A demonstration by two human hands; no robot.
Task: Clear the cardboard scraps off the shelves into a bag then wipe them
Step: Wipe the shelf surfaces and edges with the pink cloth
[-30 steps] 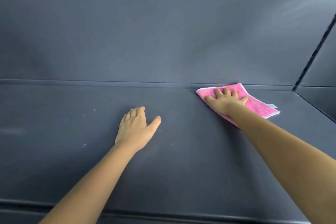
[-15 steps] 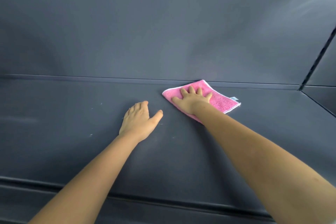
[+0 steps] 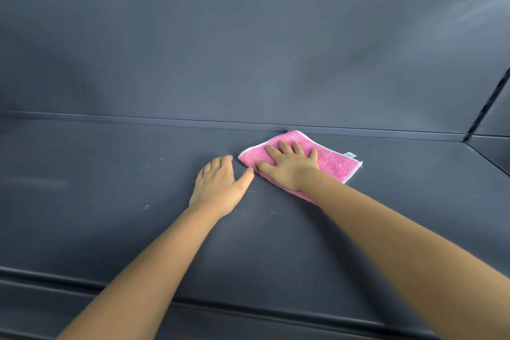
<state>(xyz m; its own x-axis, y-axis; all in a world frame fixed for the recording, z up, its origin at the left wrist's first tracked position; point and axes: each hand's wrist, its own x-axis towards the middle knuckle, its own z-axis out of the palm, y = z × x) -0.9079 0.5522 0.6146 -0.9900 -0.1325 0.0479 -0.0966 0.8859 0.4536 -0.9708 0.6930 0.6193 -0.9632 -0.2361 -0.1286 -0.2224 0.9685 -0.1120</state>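
Wipe step; no scraps in view. Your right hand (image 3: 289,167) lies flat, fingers spread, pressing the cloth (image 3: 335,164) on the shelf (image 3: 110,234) by the back edge. Left hand (image 3: 218,188) rests open just beside it, holding nothing. Next, I'd guess: move it aside and wipe the specks (image 3: 146,207) to the left.

Pink cloth (image 3: 335,164), white-edged, small tag at its right corner, lies flat on the dark grey shelf (image 3: 110,229), far corner at the shelf's rear lip. Shelf surface matte, with scattered pale specks left of the cloth.
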